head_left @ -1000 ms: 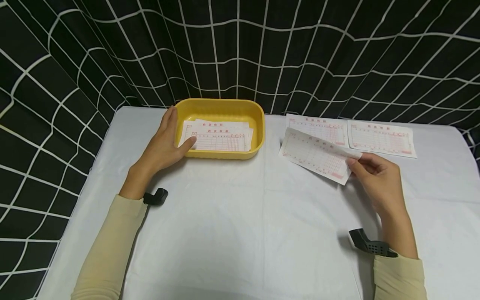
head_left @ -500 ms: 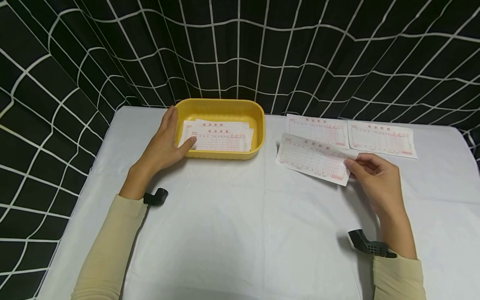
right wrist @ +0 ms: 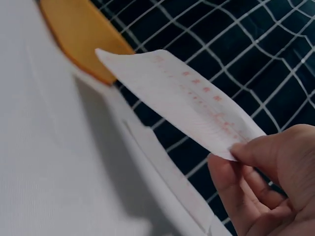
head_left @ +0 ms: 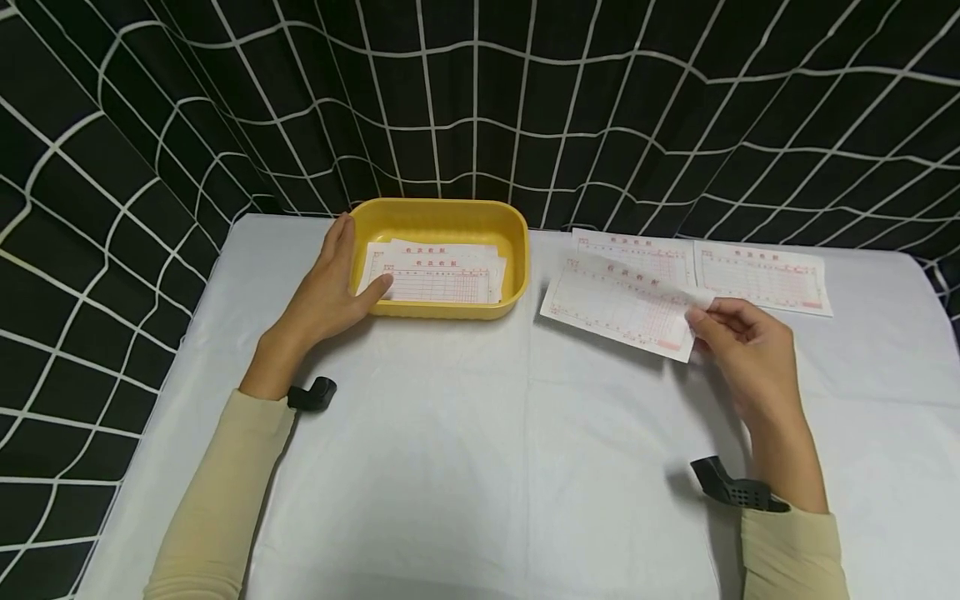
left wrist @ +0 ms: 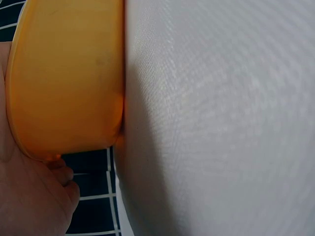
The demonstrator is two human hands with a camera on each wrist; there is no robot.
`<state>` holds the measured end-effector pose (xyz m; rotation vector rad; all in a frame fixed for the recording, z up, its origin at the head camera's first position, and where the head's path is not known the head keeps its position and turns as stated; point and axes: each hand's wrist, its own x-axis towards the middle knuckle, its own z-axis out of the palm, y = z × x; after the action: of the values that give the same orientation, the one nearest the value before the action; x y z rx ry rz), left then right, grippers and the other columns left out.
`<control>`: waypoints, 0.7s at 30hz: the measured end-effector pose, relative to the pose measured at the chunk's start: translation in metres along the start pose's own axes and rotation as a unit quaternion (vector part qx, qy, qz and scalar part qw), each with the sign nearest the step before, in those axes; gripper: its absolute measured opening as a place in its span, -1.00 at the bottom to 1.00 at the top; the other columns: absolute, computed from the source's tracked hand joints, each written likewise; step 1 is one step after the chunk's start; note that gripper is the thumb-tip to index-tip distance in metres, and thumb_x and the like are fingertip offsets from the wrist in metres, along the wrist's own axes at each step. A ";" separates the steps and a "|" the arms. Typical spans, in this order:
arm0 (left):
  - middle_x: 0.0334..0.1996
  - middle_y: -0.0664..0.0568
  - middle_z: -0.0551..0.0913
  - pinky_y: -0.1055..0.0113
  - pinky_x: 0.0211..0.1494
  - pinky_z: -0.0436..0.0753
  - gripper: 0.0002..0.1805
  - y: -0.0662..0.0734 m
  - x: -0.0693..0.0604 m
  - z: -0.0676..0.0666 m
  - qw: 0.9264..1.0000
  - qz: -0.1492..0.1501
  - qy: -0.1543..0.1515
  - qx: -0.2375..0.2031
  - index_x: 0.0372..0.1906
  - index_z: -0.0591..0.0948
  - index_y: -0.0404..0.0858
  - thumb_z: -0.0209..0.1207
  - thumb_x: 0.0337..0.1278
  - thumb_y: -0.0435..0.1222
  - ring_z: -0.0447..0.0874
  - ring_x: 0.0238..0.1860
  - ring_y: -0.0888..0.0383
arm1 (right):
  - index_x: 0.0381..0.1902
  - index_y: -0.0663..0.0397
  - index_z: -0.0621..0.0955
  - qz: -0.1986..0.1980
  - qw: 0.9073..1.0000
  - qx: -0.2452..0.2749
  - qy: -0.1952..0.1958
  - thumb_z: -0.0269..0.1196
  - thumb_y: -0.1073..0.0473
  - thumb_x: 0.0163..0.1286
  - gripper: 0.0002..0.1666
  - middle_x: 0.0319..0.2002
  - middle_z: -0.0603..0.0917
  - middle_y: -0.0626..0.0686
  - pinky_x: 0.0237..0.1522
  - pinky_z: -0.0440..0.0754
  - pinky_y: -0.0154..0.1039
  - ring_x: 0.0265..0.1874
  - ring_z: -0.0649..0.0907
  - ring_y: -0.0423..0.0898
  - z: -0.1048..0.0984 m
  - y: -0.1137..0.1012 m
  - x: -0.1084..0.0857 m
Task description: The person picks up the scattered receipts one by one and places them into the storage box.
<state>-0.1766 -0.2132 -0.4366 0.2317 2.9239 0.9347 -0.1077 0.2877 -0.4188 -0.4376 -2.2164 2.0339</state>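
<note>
My left hand (head_left: 318, 287) holds the left end of a yellow plastic tub (head_left: 442, 310), its thumb over the front rim and its fingers along the outer left side. Printed receipt slips (head_left: 442, 283) with red headings lie overlapping inside the tub. Between thumb and fingers, my right hand (head_left: 753, 354) pinches the right end of another receipt slip (head_left: 622, 304), which hangs tilted above the table. In the right wrist view the held slip (right wrist: 182, 98) bends slightly along its length. It partly covers one of the slips lying behind it.
Two receipt slips lie side by side at the back right: a left slip (head_left: 637, 246) and a right slip (head_left: 765, 279). A white cloth covers the table (head_left: 450, 467). Black curtain (head_left: 480, 100) with a white grid hangs behind and at the left.
The right hand has shifted slightly left with the slip, whose free end has swung left and lifted off the back-left slip. Left hand and tub have stayed put.
</note>
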 end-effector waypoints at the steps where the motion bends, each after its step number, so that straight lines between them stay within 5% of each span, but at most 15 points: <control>1: 0.78 -0.06 -0.30 -0.23 0.71 0.17 0.12 0.000 0.000 0.000 1.000 0.000 0.000 0.000 0.75 -0.28 -0.14 0.12 0.44 0.16 -0.02 0.74 -0.21 | -0.18 0.02 0.72 0.005 1.000 0.015 0.001 0.46 0.31 0.35 -0.85 -0.34 0.77 -0.19 -0.33 0.73 -0.51 -0.38 0.72 -0.36 0.001 -0.002 0.000; 8: 0.78 -0.04 -0.31 -0.23 0.72 0.16 0.12 -0.002 -0.001 0.001 1.000 -0.005 -0.001 0.000 0.75 -0.31 -0.12 0.12 0.44 0.16 -0.02 0.74 -0.21 | -0.14 0.06 0.72 0.016 0.995 0.094 -0.033 0.50 0.27 0.32 -0.81 -0.28 0.76 -0.12 -0.26 0.76 -0.46 -0.28 0.71 -0.28 0.016 -0.018 0.006; 21: 0.78 -0.04 -0.31 -0.21 0.72 0.15 0.13 -0.001 0.001 0.000 1.000 -0.001 -0.004 0.000 0.75 -0.30 -0.14 0.11 0.44 0.17 -0.02 0.74 -0.19 | -0.13 0.06 0.67 0.001 0.993 0.007 -0.116 0.44 0.24 0.40 -0.84 -0.33 0.74 -0.18 -0.24 0.77 -0.42 -0.30 0.72 -0.30 0.075 -0.045 0.026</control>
<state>-0.1773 -0.2141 -0.4375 0.2318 2.9170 0.9318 -0.1593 0.2198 -0.3846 -0.2112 -2.3250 2.2028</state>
